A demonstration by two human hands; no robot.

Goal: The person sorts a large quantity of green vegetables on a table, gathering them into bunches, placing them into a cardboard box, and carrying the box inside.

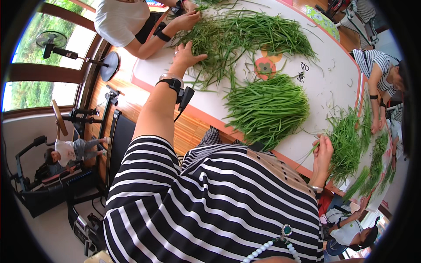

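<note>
My left hand (187,56) reaches out over the table with its fingers spread at the left edge of a loose, tangled pile of green chives (258,33). It grips nothing that I can see. Close to the table's near edge, my right hand (323,152) pinches a few thin chive blades (309,154). Between my hands lies a neat bundle of chives (269,109), its blades mostly lined up, reaching over the near edge. Just right of my right hand sits another heap of chives (344,144).
At the far left, a person in a white shirt (124,22) handles chives. More people work along the right side, one in a striped top (378,61). Stray blades litter the white table (326,94). A fan (51,44) and a child (72,153) on exercise equipment are left.
</note>
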